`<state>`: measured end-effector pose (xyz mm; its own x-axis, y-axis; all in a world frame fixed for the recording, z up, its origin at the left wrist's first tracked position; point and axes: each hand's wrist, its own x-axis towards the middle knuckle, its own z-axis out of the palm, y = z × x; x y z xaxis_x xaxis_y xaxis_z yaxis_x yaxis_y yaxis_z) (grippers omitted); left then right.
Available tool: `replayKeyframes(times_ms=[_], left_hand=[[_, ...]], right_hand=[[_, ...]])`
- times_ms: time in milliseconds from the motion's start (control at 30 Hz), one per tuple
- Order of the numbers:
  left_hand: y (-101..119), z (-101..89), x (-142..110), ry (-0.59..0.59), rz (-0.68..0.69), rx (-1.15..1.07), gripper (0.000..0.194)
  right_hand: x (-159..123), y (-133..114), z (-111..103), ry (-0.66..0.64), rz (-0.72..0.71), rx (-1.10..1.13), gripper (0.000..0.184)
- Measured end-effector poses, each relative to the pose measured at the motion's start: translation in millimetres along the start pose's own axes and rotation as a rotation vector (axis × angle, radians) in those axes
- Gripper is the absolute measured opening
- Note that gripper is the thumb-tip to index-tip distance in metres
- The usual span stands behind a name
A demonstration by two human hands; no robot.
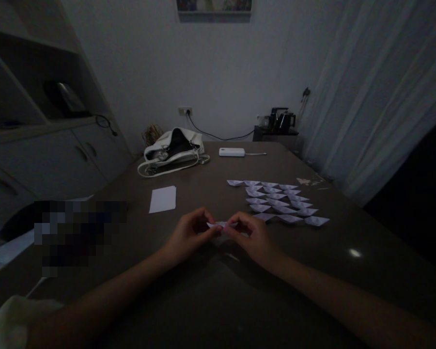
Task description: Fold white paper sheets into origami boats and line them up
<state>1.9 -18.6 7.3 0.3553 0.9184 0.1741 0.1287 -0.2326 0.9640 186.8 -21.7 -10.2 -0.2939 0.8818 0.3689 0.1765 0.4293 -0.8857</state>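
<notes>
My left hand [189, 233] and my right hand [250, 234] meet over the dark table [210, 300], both pinching a small folded piece of pale paper [221, 225] between fingertips. Each hand grips one end of it, just above the tabletop. Beyond my right hand lie several finished folded paper boats [278, 201] in rows. A flat stack of white paper sheets [163, 199] rests beyond my left hand.
A white handbag [172, 151] sits at the far side of the table, with a white power bank [231, 152] and cable beside it. A kettle set [281, 119] stands on a side table by the curtain. Cabinets run along the left.
</notes>
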Motion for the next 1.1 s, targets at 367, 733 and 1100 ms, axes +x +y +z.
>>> replayKeyframes(times_ms=[367,733,1100], left_hand=[[2.3,1.9,-0.7,-0.002,-0.024,-0.037,0.017],[5.3,4.3,-0.9,-0.055,-0.148,-0.142,0.026],[4.6,0.7,-0.7,-0.098,-0.181,0.061,0.024]], right_hand=[[1.4,2.6,1.5,0.031,0.044,0.083,0.012],[-2.1,-4.9,4.9,0.040,0.073,0.149,0.017],[-0.9,-0.9,3.2,0.025,0.140,0.219,0.028]])
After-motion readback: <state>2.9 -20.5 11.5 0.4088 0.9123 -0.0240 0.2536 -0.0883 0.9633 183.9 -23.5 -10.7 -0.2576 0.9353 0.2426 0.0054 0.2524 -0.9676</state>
